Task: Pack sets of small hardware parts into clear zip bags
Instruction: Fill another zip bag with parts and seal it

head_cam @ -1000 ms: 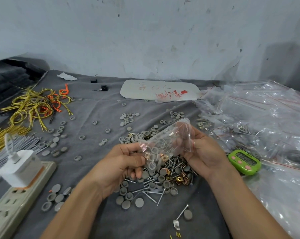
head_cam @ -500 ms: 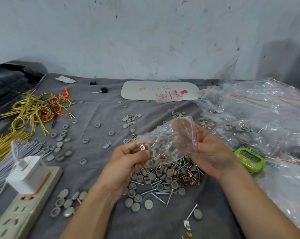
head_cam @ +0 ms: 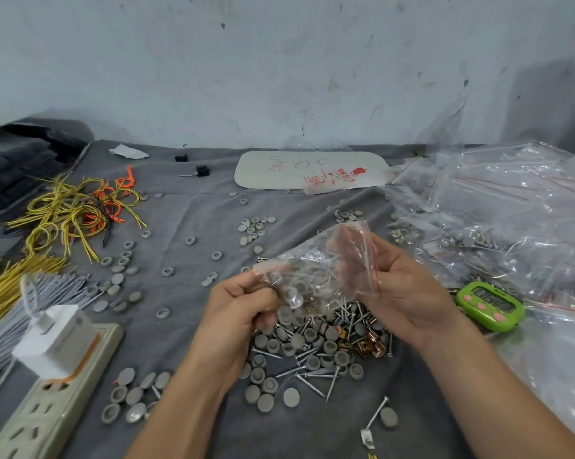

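Bag steady, left hand, right hand pinching

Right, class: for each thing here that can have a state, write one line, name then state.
zip bag: held up, parts inside; seal unclear.
left hand: pinches the bag's bottom end.
right hand: grips the bag's zip end.
timer: on, digits showing.
charger: plugged into the power strip.
caps and nails: loose, piled on the cloth.

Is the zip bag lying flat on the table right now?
No, the left hand and right hand hold the zip bag up above the pile of screws and caps.
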